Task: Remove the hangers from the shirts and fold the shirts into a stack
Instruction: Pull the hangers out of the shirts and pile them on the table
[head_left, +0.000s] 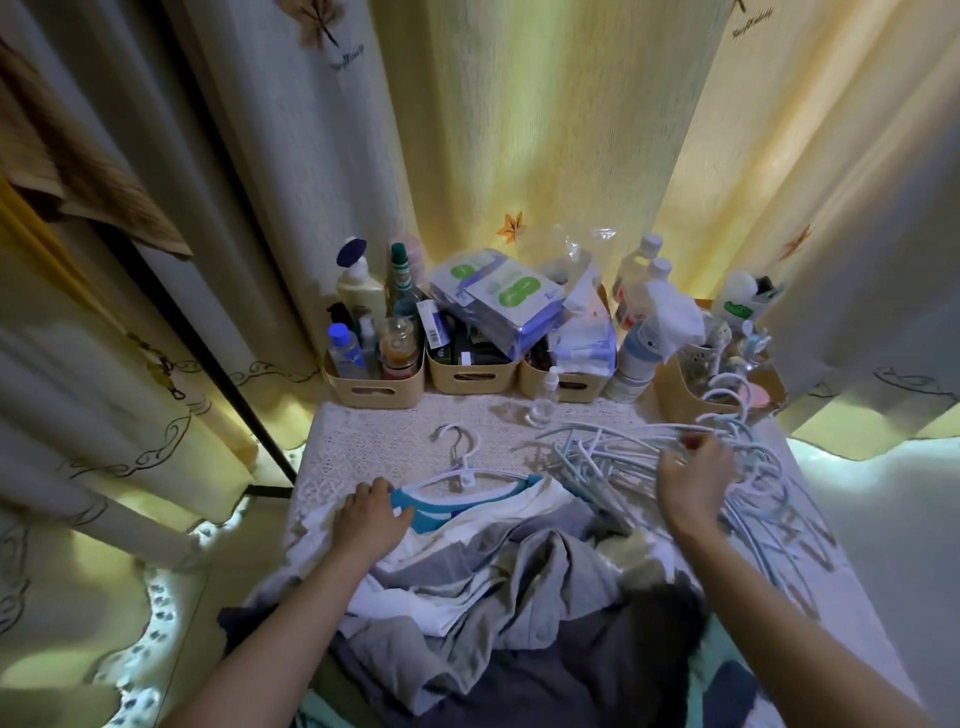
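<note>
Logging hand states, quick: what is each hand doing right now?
Left hand: open, resting on the white shirt.
Right hand: among the hangers; grip cannot be told.

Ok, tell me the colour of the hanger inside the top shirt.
White; the head view, the only one, shows the hanger clearly.

White shirt (483, 525) with teal bands, pale blue hangers (597, 457), cream lace tablecloth (374, 441).

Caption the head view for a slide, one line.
Left hand rests on a shirt still on its hanger; right hand is among the loose hangers beside it.
</note>
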